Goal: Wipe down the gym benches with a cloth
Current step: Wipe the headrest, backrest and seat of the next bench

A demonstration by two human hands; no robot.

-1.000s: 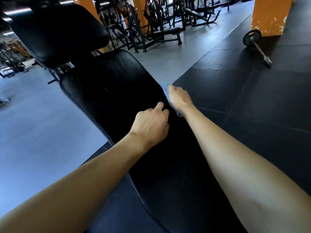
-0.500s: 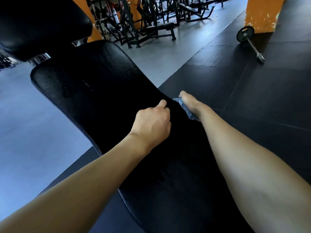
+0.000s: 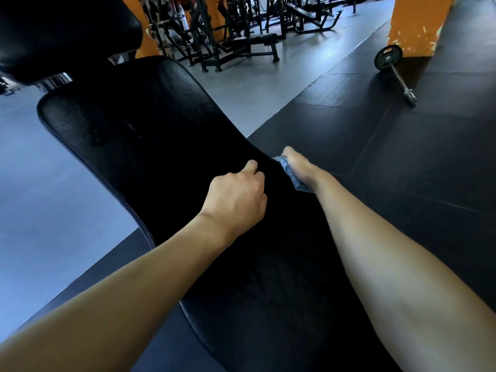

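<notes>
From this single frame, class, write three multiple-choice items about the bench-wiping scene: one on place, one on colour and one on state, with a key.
1. The cloth is at the bench pad's: A left edge; B right edge; C middle.
2. The pillar behind the barbell is: A green; B white; C orange.
3. The left hand is: A curled, holding nothing; B flat, fingers spread; C gripping a bottle.
Key: B, the right hand holds it against that edge; C, its paint is orange and chipped; A, its fingers curl on the pad around nothing.
</notes>
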